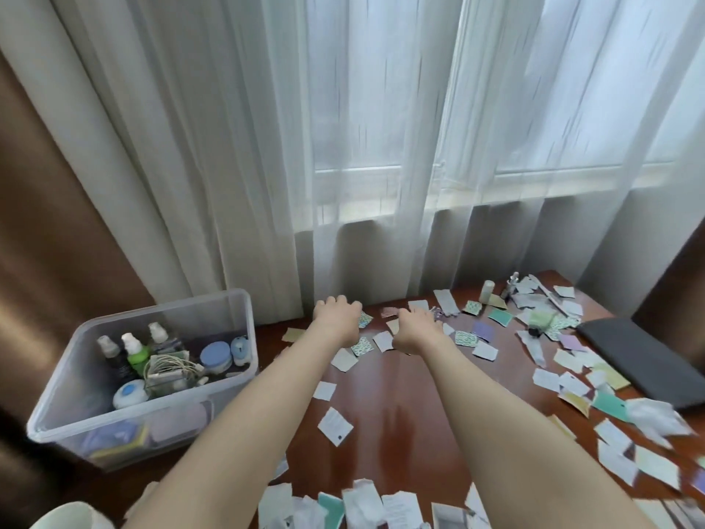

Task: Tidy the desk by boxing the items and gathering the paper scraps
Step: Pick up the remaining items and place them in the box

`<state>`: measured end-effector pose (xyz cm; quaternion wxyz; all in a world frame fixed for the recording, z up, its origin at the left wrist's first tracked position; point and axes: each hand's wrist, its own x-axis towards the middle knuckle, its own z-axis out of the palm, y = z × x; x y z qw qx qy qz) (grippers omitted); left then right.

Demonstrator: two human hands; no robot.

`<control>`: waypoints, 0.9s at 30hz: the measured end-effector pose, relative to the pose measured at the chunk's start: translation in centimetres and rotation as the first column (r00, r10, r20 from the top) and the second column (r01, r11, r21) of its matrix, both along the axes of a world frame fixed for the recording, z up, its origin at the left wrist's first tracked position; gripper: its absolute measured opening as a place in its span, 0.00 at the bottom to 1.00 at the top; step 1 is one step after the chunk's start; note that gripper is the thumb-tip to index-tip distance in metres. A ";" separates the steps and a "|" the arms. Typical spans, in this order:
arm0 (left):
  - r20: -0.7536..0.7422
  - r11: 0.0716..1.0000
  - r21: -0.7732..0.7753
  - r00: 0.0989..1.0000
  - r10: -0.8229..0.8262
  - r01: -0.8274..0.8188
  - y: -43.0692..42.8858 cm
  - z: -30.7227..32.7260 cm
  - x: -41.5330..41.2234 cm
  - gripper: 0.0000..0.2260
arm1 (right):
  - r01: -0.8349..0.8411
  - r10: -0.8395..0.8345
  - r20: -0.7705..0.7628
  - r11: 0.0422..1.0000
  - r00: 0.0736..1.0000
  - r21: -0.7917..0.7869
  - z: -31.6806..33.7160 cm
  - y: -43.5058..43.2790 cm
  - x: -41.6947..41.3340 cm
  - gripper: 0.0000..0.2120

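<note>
Both arms stretched out to the far edge of the desk [400,399]. Left hand [337,316] and right hand [416,330] seen from the back, close beside each other, fingers bent down over the paper scraps [335,425] there. Cannot tell if either hand pinches a scrap or just rests on them. Scraps white, green, purple, patterned, scattered across the desk, thickest along the right side and near edge, few in the middle. Clear plastic box [236,299] at left end of the desk, open top, already holding spray bottles [131,347], blue round containers [215,355], a coiled cable [168,366]. Small pale bottle [487,291] upright at far right among scraps. Dark flat pad [641,357] at right edge. Sheer curtain [381,147] behind, brown drape [57,242] at left
</note>
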<state>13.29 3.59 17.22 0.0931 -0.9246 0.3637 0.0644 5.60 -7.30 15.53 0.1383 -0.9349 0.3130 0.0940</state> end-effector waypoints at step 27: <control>-0.044 0.970 -0.021 0.969 -0.244 0.243 -19.7 -2.6 -8.0 0.20 | 0.263 -0.264 0.021 0.965 0.964 0.022 -3.4 -21.1 -9.6 0.17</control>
